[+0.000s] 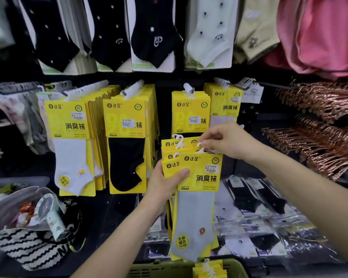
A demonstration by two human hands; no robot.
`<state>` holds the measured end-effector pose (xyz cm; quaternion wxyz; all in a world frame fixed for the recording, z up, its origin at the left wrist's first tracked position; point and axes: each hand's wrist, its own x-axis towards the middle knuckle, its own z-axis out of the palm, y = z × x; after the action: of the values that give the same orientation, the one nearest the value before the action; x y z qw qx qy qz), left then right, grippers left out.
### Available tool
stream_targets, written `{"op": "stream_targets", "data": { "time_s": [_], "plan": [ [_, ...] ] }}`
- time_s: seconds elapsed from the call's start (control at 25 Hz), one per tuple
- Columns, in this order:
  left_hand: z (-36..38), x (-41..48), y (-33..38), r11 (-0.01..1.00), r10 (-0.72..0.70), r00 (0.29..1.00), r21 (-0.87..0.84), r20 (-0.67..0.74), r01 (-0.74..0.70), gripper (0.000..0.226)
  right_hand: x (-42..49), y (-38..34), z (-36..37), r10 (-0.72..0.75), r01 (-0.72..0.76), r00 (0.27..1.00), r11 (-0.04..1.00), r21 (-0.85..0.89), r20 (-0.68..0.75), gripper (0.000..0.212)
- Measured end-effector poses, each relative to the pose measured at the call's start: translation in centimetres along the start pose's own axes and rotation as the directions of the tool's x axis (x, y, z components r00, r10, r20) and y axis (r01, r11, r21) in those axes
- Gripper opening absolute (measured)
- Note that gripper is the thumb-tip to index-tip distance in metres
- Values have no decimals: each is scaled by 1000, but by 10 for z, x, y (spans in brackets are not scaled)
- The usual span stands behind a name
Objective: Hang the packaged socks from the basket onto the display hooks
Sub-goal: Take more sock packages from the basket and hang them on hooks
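Left hand grips a fanned stack of yellow-carded sock packs: thumb across the front card, fingers behind. The front pack, a grey sock, hangs down below that hand.

Right hand is just up-right of the left. Its thumb and forefinger pinch the white plastic hanger at the top of the front pack, other fingers curled.

- Just above the right hand: a row of the same yellow packs on a display hook.
- Left of the left hand: black-sock packs, then white-sock packs, all hung.
- Below both hands: an olive basket holding more packs.
- Far down-left: a striped tote bag with a handheld fan in it.
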<state>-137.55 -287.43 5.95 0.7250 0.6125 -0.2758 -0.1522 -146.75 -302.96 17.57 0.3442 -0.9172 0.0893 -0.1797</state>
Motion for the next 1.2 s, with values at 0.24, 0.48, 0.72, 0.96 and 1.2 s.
{"op": "stream_targets", "data": {
  "time_s": [0.24, 0.48, 0.72, 0.96, 1.2],
  "plan": [
    [-18, 15, 51, 983, 178, 977, 60, -114, -173, 23, 28, -27, -36, -40, 52, 984, 997, 63, -172, 10],
    [-50, 18, 91, 944, 293, 932, 218, -211, -248, 44, 68, -47, -50, -87, 89, 943, 996, -7, -323, 9],
    [-58, 17, 97, 951, 261, 946, 222, -190, -217, 52, 91, -45, -43, -46, 16, 942, 996, -92, -333, 15],
    [-44, 24, 104, 961, 249, 954, 168, -170, -221, 38, 93, -45, -36, -19, -43, 901, 990, -131, -433, 5],
    [-21, 33, 102, 963, 249, 955, 147, -160, -226, 56, 43, -63, -6, -158, 129, 949, 984, -122, -273, 53]
  ]
}}
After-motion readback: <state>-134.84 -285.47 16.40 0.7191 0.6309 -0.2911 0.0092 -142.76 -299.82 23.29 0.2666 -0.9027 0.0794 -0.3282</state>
